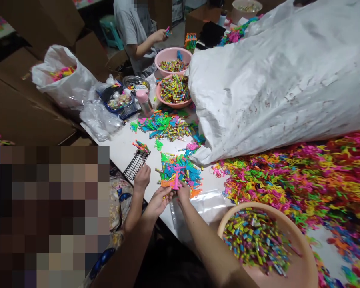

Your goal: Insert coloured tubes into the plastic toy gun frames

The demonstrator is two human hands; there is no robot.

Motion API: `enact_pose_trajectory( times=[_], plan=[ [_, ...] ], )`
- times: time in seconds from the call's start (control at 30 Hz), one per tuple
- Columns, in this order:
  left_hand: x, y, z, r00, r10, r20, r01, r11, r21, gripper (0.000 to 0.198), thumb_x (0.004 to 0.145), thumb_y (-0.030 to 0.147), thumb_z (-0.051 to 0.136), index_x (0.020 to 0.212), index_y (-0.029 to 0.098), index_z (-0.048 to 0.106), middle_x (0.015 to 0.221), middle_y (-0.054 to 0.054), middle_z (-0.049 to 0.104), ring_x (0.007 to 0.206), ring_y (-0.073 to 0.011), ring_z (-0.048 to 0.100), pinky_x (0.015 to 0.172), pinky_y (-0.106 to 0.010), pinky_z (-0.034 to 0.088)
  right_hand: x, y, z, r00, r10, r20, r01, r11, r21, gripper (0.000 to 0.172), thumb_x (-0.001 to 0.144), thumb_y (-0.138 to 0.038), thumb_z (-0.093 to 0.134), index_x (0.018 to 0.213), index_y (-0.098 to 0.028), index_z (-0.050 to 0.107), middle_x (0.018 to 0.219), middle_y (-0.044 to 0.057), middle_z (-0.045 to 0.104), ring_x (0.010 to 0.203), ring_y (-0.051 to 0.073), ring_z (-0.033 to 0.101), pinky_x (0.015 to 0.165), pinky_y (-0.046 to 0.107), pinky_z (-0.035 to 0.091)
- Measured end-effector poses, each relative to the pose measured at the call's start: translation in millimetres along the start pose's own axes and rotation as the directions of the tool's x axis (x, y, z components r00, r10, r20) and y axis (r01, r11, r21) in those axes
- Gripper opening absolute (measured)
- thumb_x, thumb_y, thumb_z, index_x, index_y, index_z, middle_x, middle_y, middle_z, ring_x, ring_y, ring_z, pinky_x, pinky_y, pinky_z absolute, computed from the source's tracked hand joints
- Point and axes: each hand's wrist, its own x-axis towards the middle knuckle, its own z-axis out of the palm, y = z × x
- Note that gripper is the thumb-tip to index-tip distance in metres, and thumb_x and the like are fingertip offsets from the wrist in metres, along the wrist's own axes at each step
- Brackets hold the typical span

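Note:
My left hand [159, 201] is closed round a few small plastic pieces, with an orange piece [166, 183] sticking out past the fingers. Close beside it, my right hand [183, 193] pinches at a bright pink plastic piece [176, 182], whose exact kind is too small to make out. Both hands are over the near table edge. Just beyond them lies a heap of blue, green and pink plastic pieces [184, 168] mixed with small shiny tubes. Under my right wrist is a clear plastic bag [210, 203], lying flat.
Left of my hands, another person's hand [142, 177] is beside a black grid rack [135, 165]. A peach basin [310, 256] of wrapped tubes stands at right. A big white sack [258, 88] lies behind. Colourful rings [288, 180] spread rightward. Across the table is a co-worker [132, 36].

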Motion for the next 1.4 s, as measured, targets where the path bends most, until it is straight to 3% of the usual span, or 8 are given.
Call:
enact_pose_trajectory(
  times=[0.37,0.6,0.67,0.73,0.83,0.93,1.13,1.4],
  plan=[
    [-13,-2,8.5,0.999,0.052,-0.015,-0.052,0.998,0.032,0.03,0.059,0.016,0.074,0.087,0.016,0.063,0.071,-0.001,0.059,0.054,-0.0068,0.049,0.049,-0.017,0.039,-48,-26,-15,0.995,0.037,0.09,-0.036,0.999,-0.015,0.035,0.063,-0.047,0.064,0.054,-0.016,0.049,0.039,-0.007,0.042,0.036,0.006,0.037,0.038,0.019,0.029],
    [-11,5,5.5,0.992,0.126,0.002,-0.126,0.992,0.015,0.03,0.061,0.017,0.072,0.089,0.015,0.061,0.073,-0.002,0.06,0.058,-0.008,0.051,0.052,-0.018,0.039,-51,-36,-12,0.997,-0.012,0.078,0.023,0.989,-0.148,0.037,0.075,-0.051,0.05,0.077,-0.014,0.058,0.045,-0.005,0.046,0.037,0.009,0.04,0.038,0.021,0.032],
    [-9,10,2.2,0.992,0.127,-0.019,-0.127,0.992,-0.008,0.024,0.062,0.018,0.072,0.083,0.013,0.061,0.071,-0.002,0.059,0.057,-0.0078,0.051,0.053,-0.018,0.04,-53,-38,-12,0.976,-0.186,0.113,0.215,0.909,-0.357,0.039,0.08,-0.044,0.044,0.102,-0.015,0.057,0.059,0.0,0.057,0.048,0.013,0.05,0.046,0.024,0.04],
    [-7,13,-1.7,0.991,0.126,-0.04,-0.127,0.991,-0.029,0.023,0.062,0.017,0.072,0.081,0.013,0.06,0.07,-0.002,0.059,0.056,-0.0071,0.051,0.053,-0.018,0.04,-54,-37,-10,0.905,-0.305,0.298,0.424,0.711,-0.561,0.04,0.083,-0.035,0.041,0.119,-0.019,0.049,0.081,0.006,0.064,0.067,0.016,0.059,0.06,0.027,0.045],
    [-7,15,-6.8,0.988,0.135,-0.074,-0.139,0.989,-0.053,0.022,0.062,0.015,0.072,0.079,0.013,0.058,0.068,0.0,0.058,0.055,-0.0059,0.051,0.053,-0.016,0.04,-53,-35,-6,0.81,-0.246,0.532,0.584,0.411,-0.7,0.045,0.084,-0.025,0.037,0.129,-0.022,0.04,0.105,0.009,0.062,0.083,0.02,0.061,0.068,0.029,0.046],
    [-8,16,-9.6,0.984,0.157,-0.089,-0.163,0.985,-0.059,0.021,0.062,0.015,0.072,0.077,0.013,0.058,0.068,0.0,0.057,0.056,-0.0059,0.051,0.052,-0.016,0.04,-53,-35,-3,0.795,-0.192,0.575,0.606,0.257,-0.753,0.049,0.084,-0.02,0.035,0.133,-0.022,0.034,0.104,0.009,0.063,0.083,0.021,0.062,0.067,0.029,0.046],
    [-12,19,-8.5,0.972,0.208,-0.108,-0.212,0.977,-0.028,0.031,0.062,0.014,0.07,0.089,0.018,0.058,0.081,0.0,0.058,0.056,-0.0051,0.049,0.052,-0.016,0.038,-54,-38,-7,0.782,-0.196,0.592,0.619,0.134,-0.774,0.054,0.082,-0.018,0.038,0.135,-0.022,0.03,0.094,0.007,0.066,0.077,0.019,0.062,0.062,0.026,0.045],
    [-8,14,-10.2,0.981,0.16,-0.113,-0.163,0.986,-0.017,0.012,0.066,0.014,0.067,0.072,0.015,0.057,0.064,0.0,0.053,0.057,-0.0088,0.047,0.052,-0.02,0.037,-57,-39,-11,0.78,-0.189,0.596,0.622,0.127,-0.773,0.052,0.082,-0.019,0.038,0.134,-0.021,0.031,0.097,0.008,0.066,0.076,0.018,0.062,0.062,0.026,0.046]
  ],
)
